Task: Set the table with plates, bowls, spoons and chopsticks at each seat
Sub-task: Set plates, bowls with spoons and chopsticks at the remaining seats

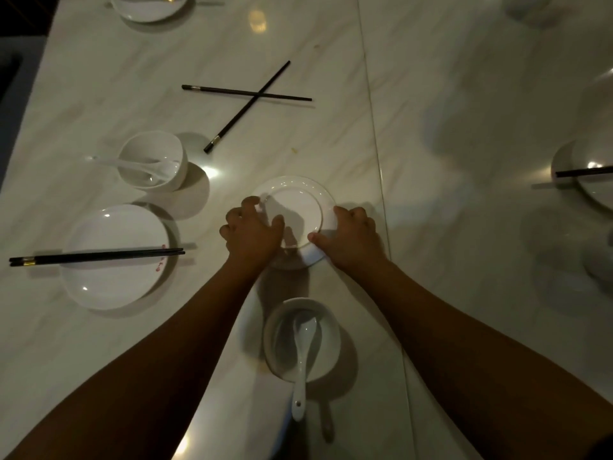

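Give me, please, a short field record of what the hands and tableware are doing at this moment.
left hand: grips small plate, left rim
right hand: grips same plate, right rim
near bowl: spoon inside, handle over rim
loose chopsticks: crossed, beyond plate
left seat plate: chopstick pair across it

left hand [252, 234], right hand [348, 239] grip plate [298, 200] rim | chopsticks [257, 93] crossed beyond | spoon [306, 333] in near bowl [329, 343]

Left hand [252, 232], right hand [348, 239] extended forward, fingers curled, gripping.

Marble table [331, 44] — plates [109, 227]; bowls [180, 167]; crossed chopsticks [258, 93]
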`<action>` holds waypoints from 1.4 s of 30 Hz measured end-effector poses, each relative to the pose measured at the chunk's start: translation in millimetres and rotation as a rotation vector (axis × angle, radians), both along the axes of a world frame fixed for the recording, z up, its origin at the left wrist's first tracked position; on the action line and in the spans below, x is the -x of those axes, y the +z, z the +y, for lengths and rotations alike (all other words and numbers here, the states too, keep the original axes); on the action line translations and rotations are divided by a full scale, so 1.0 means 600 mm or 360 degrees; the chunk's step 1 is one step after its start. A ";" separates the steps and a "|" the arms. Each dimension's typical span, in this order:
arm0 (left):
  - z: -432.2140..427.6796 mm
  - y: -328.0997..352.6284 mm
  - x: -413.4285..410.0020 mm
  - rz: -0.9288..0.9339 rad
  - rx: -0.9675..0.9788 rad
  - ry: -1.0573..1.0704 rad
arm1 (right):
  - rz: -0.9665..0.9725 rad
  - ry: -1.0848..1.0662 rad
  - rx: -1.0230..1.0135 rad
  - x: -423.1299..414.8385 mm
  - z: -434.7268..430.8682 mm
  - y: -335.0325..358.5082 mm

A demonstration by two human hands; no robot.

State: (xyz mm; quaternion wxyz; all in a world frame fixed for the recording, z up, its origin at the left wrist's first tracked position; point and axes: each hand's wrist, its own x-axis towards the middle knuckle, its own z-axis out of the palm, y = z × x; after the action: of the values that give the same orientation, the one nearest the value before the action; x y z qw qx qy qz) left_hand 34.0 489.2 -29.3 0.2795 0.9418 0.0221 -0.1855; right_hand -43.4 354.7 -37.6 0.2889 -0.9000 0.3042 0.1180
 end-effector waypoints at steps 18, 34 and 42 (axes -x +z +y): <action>0.032 0.101 -0.025 0.0733 0.1161 0.0267 | -0.0251 -0.0387 -0.1038 0.011 -0.023 0.049; 0.027 0.185 0.281 -0.0720 0.0500 -0.1705 | -0.0756 -0.1157 -0.2174 0.300 -0.093 0.193; 0.012 0.173 0.428 0.0050 0.0892 0.0009 | -0.0686 -0.1170 -0.2226 0.442 -0.104 0.151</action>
State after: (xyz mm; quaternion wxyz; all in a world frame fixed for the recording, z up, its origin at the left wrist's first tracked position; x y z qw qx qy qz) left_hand -222.5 496.6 74.6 0.5293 0.8246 -0.0231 -0.1982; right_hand -308.8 292.2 52.9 0.8559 -0.3575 0.3737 0.0025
